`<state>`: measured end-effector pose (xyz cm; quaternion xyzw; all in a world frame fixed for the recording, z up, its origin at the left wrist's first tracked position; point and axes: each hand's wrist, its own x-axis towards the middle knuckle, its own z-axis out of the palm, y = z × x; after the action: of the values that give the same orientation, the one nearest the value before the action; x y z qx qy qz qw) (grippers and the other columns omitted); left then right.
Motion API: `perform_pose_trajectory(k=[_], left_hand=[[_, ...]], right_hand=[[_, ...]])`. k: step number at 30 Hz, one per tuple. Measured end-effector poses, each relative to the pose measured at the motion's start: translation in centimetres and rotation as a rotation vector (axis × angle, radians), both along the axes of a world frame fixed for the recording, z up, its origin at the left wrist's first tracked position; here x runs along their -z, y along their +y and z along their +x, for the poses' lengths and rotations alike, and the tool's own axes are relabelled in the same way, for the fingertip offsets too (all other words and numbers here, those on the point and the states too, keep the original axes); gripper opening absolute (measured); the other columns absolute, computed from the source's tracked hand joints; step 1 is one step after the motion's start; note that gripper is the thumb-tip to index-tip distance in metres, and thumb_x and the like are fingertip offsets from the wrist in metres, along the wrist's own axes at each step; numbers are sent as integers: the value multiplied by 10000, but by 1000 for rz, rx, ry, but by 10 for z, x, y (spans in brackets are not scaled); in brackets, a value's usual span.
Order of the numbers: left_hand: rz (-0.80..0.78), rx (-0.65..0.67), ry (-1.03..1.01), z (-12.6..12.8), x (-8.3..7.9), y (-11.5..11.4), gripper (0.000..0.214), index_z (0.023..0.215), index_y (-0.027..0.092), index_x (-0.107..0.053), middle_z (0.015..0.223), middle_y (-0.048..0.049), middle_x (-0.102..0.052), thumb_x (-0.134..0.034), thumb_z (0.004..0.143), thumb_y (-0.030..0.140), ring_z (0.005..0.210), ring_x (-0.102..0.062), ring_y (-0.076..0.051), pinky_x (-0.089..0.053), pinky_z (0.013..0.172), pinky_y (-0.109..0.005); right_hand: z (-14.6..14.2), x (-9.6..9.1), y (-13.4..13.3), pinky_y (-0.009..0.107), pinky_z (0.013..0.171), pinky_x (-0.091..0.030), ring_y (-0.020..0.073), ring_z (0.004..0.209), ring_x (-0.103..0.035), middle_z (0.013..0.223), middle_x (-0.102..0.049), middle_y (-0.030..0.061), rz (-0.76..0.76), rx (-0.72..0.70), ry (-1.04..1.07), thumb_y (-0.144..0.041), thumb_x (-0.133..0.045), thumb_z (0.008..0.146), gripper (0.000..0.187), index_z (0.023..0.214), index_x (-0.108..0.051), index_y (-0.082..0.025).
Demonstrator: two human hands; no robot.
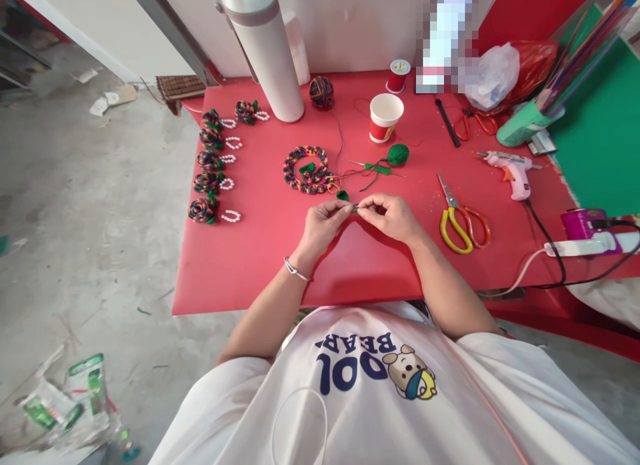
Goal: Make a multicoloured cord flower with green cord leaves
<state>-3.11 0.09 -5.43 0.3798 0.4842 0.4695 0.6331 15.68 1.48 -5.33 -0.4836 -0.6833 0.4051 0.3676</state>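
My left hand (325,224) and my right hand (389,215) meet near the table's front. Thumb and fingers of both are pinched around a small, thin dark thing (355,210), too small and covered to name. Just beyond my fingertips lies a coiled multicolour yarn braid (290,178), with a green leaf-like piece (307,168) inside the coil. Another small green piece (343,195) rests beside my left fingertips. Farther right, a green yarn ball (399,154) lies by a green knitted strip (377,168) with thin needles and loose strands.
The red table (240,265) holds several rolled yarn flowers (203,210) with white bead loops at left. Behind stand a white flask (270,58), a dark yarn ball (321,92) and a paper cup (385,118). Scissors (456,228) and a pink glue gun (515,172) with cables lie right.
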Motion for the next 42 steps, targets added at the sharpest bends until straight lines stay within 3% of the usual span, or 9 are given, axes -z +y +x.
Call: perform_pose_trajectory(k=[5,13,20,23,27,29,33,37,42], left_hand=[[39,20,38,-1,2,-1,336,785,136,-806,536,24,-558,-902,720,452,532,-475,-79,-366,511,-214],[128,50,165,-2,13,1,182,841,151,-839,813,-65,-798,-795,794,322,762,-701,-156,-537,760,-266],[134,54,193,-3,15,-1,307,876,155,-852,810,-57,-796,-905,747,429,706,-661,-155,-510,673,-270],[126,48,126,-3,15,0,409,796,144,-824,769,-56,-780,-984,647,490,687,-656,-149,-524,681,-277],[56,83,-40,-3,11,0,453,750,136,-785,740,-71,-770,-983,653,532,697,-690,-156,-565,717,-287],[-4,81,-106,-4,8,0,448,761,140,-754,711,-63,-758,-976,673,520,571,-616,-106,-507,588,-244],[-97,90,-130,-6,1,-1,433,782,149,-681,676,-46,-740,-945,721,487,370,-328,-18,-208,387,-213],[-162,129,-114,-7,-4,0,400,776,141,-658,655,-55,-730,-917,763,445,347,-311,-14,-175,381,-220],[-218,118,-74,-4,-6,1,342,732,138,-643,620,-57,-721,-858,810,392,321,-281,-11,-151,365,-223]], right_hand=[[-1,2,-1,290,656,-448,140,638,-553,726,-672,9,142,13,-70,-291,-679,882,131,829,-759,-202],[-1,6,-2,290,667,-444,143,654,-565,739,-654,8,260,20,-160,-254,-677,922,116,851,-757,-209],[1,10,0,295,668,-434,153,682,-574,761,-657,18,308,-5,-211,-257,-683,936,111,882,-770,-212],[1,8,-1,292,652,-436,144,662,-565,751,-645,14,294,-37,-142,-277,-689,934,129,877,-780,-207],[2,-2,-3,290,674,-473,148,691,-596,771,-659,17,198,-90,-69,-308,-682,937,150,903,-795,-215],[3,-7,-3,293,691,-497,161,742,-630,826,-692,30,141,-89,-50,-317,-672,935,166,963,-803,-219],[4,-11,-3,307,731,-546,183,825,-669,954,-748,46,82,-61,-27,-248,-633,898,269,1110,-797,-235],[5,-1,1,313,768,-580,186,873,-701,1107,-779,68,52,-49,-3,-216,-618,877,394,1244,-759,-240],[7,12,7,331,696,-577,99,586,-586,1405,-716,140,18,137,-55,-273,-672,883,539,1420,-660,-226]])
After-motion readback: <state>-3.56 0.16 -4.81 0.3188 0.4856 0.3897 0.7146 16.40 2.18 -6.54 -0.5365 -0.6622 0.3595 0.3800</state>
